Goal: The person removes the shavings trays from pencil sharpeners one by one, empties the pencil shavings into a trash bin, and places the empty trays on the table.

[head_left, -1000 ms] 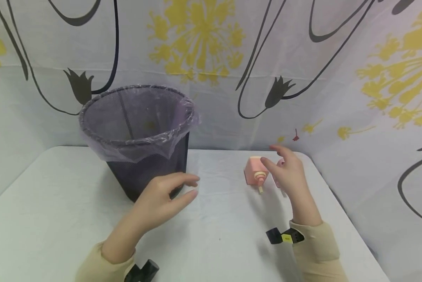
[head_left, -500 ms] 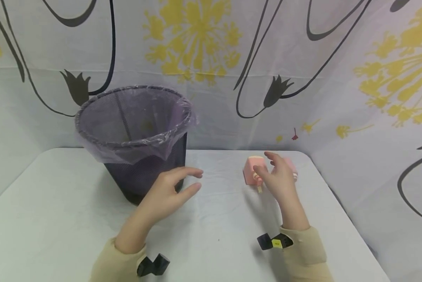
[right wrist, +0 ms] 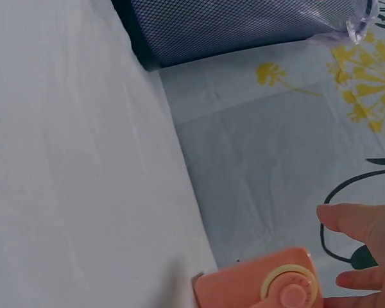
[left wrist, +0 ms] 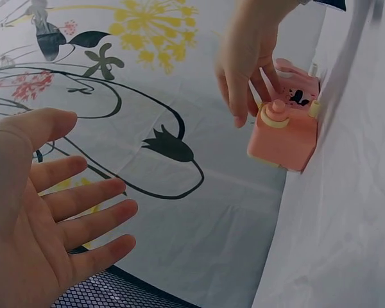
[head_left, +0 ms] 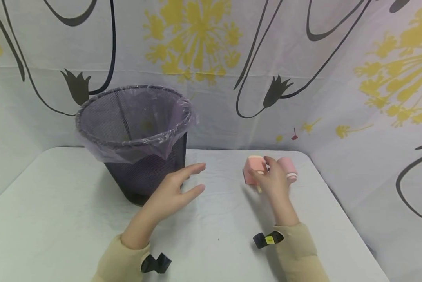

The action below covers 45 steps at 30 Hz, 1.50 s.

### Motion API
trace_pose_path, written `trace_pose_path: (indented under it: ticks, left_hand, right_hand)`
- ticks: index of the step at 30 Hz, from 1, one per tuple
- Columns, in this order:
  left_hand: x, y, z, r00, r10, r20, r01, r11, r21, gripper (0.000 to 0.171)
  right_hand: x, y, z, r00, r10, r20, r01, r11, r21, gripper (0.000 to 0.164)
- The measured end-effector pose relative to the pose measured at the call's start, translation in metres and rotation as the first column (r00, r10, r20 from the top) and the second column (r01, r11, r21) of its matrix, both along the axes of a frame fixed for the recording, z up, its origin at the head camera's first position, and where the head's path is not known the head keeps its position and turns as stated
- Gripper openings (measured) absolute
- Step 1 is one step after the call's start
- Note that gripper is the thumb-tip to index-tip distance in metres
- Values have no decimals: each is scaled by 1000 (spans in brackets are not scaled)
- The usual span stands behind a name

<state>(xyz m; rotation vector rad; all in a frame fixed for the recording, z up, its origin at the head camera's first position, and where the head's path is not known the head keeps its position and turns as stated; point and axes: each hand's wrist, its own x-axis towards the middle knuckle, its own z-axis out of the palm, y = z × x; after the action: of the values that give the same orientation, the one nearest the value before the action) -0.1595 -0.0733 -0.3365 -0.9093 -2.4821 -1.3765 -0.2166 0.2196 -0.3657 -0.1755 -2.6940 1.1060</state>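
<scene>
"Head view?"
"The left hand [head_left: 170, 196] is spread by the dark-mesh, purple-lined bin [head_left: 151, 174]; far right on the white tabletop [head_left: 214, 254], a squarish coral bottle [head_left: 252, 164], by the right hand [head_left: 275, 180]."
"Left wrist?"
"Both grips spread."
"Right wrist?"
"Right hand just beside the bottle; contact unclear."

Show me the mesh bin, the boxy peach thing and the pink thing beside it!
Mesh bin [head_left: 140, 177], head view: on its dark mesh wall.
Boxy peach thing [left wrist: 282, 142], left wrist view: on its flat side.
Pink thing [head_left: 286, 165], head view: on its rounded body.
</scene>
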Motion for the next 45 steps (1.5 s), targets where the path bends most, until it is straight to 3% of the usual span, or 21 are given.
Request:
trace_pose_path:
  ticks: [7,21,29,35,45]
  left_hand:
    - [-4,4,-7,998,-42,-38,43,998,39,55]
    - [-8,8,-17,993,-110,38,105,988,109,62]
    - [-8,8,-18,995,-93,47,89,993,83,61]
    - [-10,7,-20,996,-78,49,75,995,59,62]
    - [-11,5,-20,997,-61,53,58,997,59,62]
  right_hand:
    - [-7,2,-12,998,-33,53,32,999,7,77]
    - [-9,3,-28,996,-52,72,46,996,76,84]
    - [-10,3,-31,995,-91,51,85,991,106,79]
    - [-10,4,-34,995,-103,-12,104,989,109,70]
    - [-9,6,-31,998,-56,14,54,994,95,65]
